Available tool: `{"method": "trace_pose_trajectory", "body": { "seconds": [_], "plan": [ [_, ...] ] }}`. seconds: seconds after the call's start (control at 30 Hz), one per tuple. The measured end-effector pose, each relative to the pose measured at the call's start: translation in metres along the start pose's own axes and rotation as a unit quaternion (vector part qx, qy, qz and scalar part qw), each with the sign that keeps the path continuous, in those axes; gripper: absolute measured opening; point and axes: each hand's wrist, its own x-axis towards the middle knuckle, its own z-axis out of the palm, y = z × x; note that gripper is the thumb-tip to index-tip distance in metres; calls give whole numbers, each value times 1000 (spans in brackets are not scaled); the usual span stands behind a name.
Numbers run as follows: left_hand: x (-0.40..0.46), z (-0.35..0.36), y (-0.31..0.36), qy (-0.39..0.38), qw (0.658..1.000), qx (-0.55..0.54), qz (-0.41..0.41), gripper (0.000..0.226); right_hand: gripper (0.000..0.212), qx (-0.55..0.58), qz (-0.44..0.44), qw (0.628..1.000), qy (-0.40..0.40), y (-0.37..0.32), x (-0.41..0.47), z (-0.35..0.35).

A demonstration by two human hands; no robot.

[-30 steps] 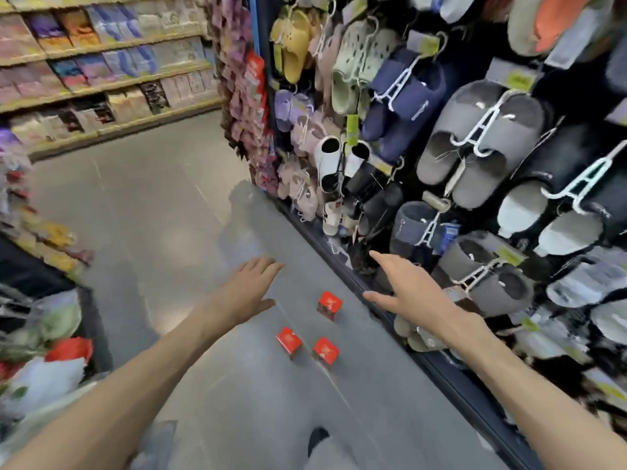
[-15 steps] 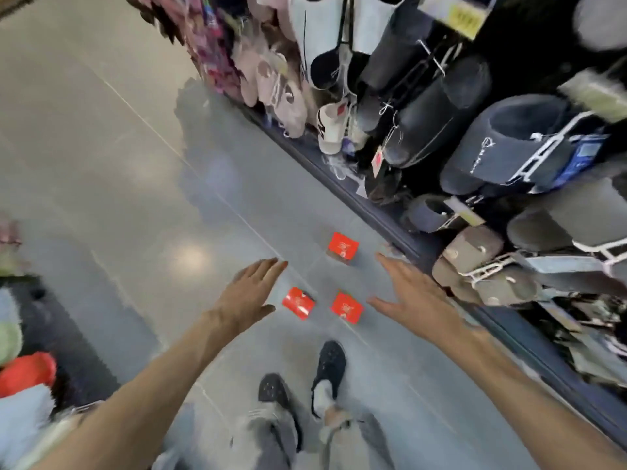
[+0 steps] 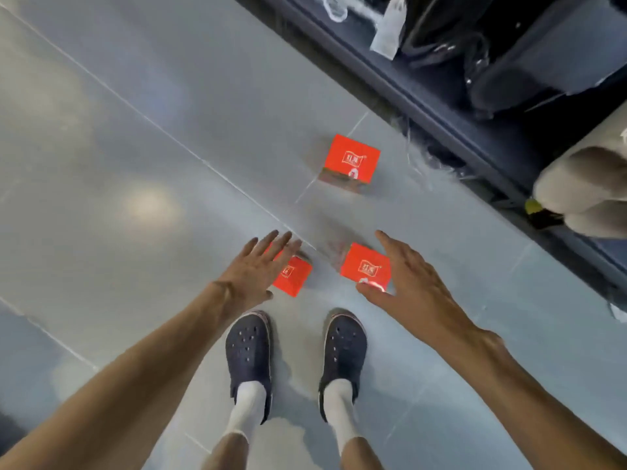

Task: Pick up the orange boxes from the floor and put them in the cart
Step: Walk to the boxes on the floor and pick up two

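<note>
Three orange boxes lie on the grey tiled floor. The far box (image 3: 351, 160) sits alone near the shelf base. The near left box (image 3: 293, 276) is partly covered by my left hand (image 3: 252, 269), which hovers over it with fingers spread. The near right box (image 3: 365, 266) lies just left of my right hand (image 3: 410, 283), whose fingers are apart, thumb under the box's near edge. Neither hand holds anything. The cart is not in view.
My two feet in dark clogs (image 3: 249, 354) and white socks stand just behind the near boxes. A dark shelf base (image 3: 451, 106) with slippers (image 3: 583, 191) and bagged goods runs diagonally along the right.
The view has tilted down and closer to the floor. Both hands have dropped toward the two near boxes, the left one now over the left box, the right one beside the right box.
</note>
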Motion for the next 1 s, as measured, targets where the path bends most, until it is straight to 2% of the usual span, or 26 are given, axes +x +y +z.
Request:
{"method": "trace_pose_trajectory", "body": {
  "seconds": [0.07, 0.1, 0.17, 0.23, 0.33, 0.43, 0.57, 0.67, 0.8, 0.87, 1.0],
  "plan": [
    [31, 56, 1, -12, 999, 49, 20, 125, 88, 8, 17, 1000, 5, 32, 6, 51],
    [32, 56, 1, 4, 998, 63, 22, 121, 88, 15, 14, 1000, 9, 30, 6, 51],
    [54, 90, 6, 17, 996, 85, 9, 100, 86, 15, 29, 999, 11, 50, 3, 86],
    [58, 93, 10, 38, 994, 102, 3, 76, 85, 0, 27, 1000, 15, 55, -3, 94],
    [47, 85, 10, 74, 995, 70, -15, 66, 86, -12, 35, 999, 22, 58, -14, 97],
    [18, 68, 9, 95, 995, 23, -22, 76, 89, -6, 35, 999, 30, 51, -20, 87],
    [-20, 40, 11, 93, 994, -34, -44, 91, 105, -3, 52, 998, 29, 53, -9, 83],
    [-36, 42, 8, 91, 992, -66, -61, 101, 113, -59, 47, 997, 14, 65, 16, 105],
    [-40, 52, 4, 90, 989, -90, -73, 102, 119, -124, 38, 992, 2, 86, 57, 129],
    [-40, 74, 1, 74, 990, -89, -80, 105, 118, -157, 40, 987, 2, 96, 72, 154],
    [-40, 81, 1, 59, 990, -104, -76, 108, 99, -202, 41, 978, 30, 100, 82, 162]
  ]
}}
